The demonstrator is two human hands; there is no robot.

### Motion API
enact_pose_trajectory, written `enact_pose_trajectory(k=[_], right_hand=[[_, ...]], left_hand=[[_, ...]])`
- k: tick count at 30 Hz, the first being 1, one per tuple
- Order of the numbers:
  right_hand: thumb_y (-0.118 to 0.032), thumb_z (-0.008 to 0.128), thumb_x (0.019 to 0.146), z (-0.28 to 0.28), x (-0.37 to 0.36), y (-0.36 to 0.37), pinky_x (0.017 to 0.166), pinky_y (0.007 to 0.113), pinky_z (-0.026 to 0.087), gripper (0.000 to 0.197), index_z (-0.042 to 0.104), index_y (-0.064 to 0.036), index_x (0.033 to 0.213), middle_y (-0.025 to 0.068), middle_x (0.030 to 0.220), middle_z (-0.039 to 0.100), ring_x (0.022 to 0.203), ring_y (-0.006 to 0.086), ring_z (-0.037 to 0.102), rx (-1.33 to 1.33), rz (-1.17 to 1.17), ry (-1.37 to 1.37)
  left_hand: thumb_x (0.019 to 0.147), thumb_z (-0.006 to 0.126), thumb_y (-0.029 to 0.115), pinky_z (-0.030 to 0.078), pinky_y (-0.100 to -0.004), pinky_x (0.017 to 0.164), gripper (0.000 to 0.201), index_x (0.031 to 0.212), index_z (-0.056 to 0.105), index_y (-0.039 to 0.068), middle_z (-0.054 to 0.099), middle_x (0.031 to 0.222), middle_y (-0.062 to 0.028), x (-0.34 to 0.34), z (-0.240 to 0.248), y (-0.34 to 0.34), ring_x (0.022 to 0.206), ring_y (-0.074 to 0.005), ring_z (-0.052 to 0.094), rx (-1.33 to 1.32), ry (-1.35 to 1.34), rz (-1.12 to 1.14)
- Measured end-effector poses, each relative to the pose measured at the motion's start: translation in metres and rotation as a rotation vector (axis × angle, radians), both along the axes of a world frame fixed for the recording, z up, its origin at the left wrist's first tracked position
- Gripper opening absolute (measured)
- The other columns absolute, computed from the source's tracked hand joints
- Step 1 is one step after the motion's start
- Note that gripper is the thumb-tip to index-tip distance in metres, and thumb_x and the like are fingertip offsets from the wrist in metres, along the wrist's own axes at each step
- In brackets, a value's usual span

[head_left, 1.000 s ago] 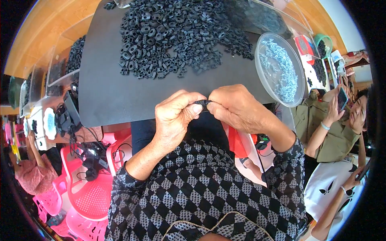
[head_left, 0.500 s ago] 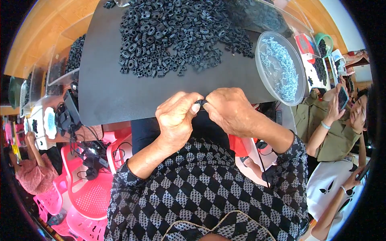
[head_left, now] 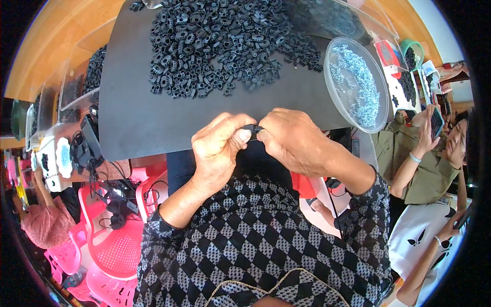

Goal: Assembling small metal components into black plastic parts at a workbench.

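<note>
At the near edge of the dark tabletop [head_left: 153, 120], the head camera gives me two bare hands brought close together, fingertips nearly meeting. I can see the left hand [head_left: 215, 148] pinching a small black plastic part [head_left: 251, 129] between thumb and forefinger, its other fingers curled in toward the palm. From the opposite side, the right hand [head_left: 294, 138] grips the right end of that same part, thumb and forefinger pressed on it and knuckles turned up. The part sits in the gap between the two hands, mostly covered by the fingers, so I cannot make out its full shape.

Beyond the hands, I have a broad heap of black plastic pieces [head_left: 212, 51] spread over the far half of the tabletop, many with oval openings. To the right stands a round clear tray [head_left: 330, 87] holding a scatter of tiny pale-blue pieces [head_left: 364, 87]. Off to the left I pick out a clear bin [head_left: 76, 84] with more black pieces in it, and below it a pink plastic chair [head_left: 115, 250]. At the far right, a co-worker in an olive shirt [head_left: 409, 169] holds up a phone [head_left: 436, 123].
</note>
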State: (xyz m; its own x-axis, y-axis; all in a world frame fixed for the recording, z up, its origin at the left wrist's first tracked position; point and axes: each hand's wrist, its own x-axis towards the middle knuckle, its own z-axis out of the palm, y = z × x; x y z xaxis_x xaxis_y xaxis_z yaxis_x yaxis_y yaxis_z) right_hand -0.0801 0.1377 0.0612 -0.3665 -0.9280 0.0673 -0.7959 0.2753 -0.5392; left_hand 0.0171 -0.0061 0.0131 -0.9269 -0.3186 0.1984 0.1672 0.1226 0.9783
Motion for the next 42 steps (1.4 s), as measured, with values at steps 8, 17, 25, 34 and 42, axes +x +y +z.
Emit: enact_pose_trajectory(k=[8,17,25,34,42], right_hand=[[-0.012,0.056,0.08,-0.001,-0.002,-0.001,0.06,0.047,0.046,0.019,0.05,0.0002,0.067,0.018,0.064,0.055,0.064,0.0368,0.058,-0.067,0.013,-0.137],[-0.009,0.057,0.074,-0.015,0.009,-0.003,0.06,0.047,0.045,0.012,0.05,-0.0001,0.069,0.0175,0.067,0.054,0.064,0.0369,0.057,-0.124,-0.012,0.078],[-0.009,0.057,0.075,-0.012,0.005,-0.003,0.064,0.046,0.045,0.012,0.05,0.0008,0.074,0.0177,0.07,0.055,0.069,0.0353,0.056,-0.072,-0.084,0.079],[-0.019,0.064,0.075,0.004,0.003,-0.008,0.064,0.041,0.044,0.023,0.052,0.0002,0.081,0.0138,0.076,0.054,0.075,0.0305,0.052,-0.079,-0.175,0.207],[-0.011,0.072,0.062,-0.012,-0.002,-0.006,0.06,0.038,0.042,0.038,0.055,0.0047,0.092,0.0127,0.079,0.052,0.07,0.029,0.051,-0.212,-0.159,0.502]], left_hand=[[0.082,0.064,-0.001,0.044,-0.0216,0.052,0.01,0.091,0.065,-0.004,0.057,0.073,-0.0039,0.003,-0.002,0.002,0.059,-0.0092,0.053,0.126,0.015,-0.016],[0.075,0.065,-0.003,0.043,-0.0278,0.051,0.01,0.085,0.064,0.0,0.054,0.064,-0.006,0.001,-0.003,0.005,0.055,-0.0169,0.054,-0.252,0.142,0.145],[0.075,0.065,-0.004,0.043,-0.0297,0.053,0.012,0.086,0.064,0.0,0.055,0.066,-0.0085,-0.004,-0.003,0.006,0.056,-0.0202,0.055,-0.314,0.133,0.16],[0.085,0.062,0.001,0.05,-0.0231,0.065,0.013,0.095,0.063,-0.008,0.066,0.082,-0.0088,-0.011,0.011,0.003,0.068,-0.0121,0.06,0.538,-0.146,0.017],[0.086,0.061,0.003,0.049,-0.0242,0.073,0.014,0.095,0.064,-0.008,0.067,0.083,-0.0087,-0.017,0.021,0.007,0.075,-0.0123,0.061,0.618,-0.192,-0.023]])
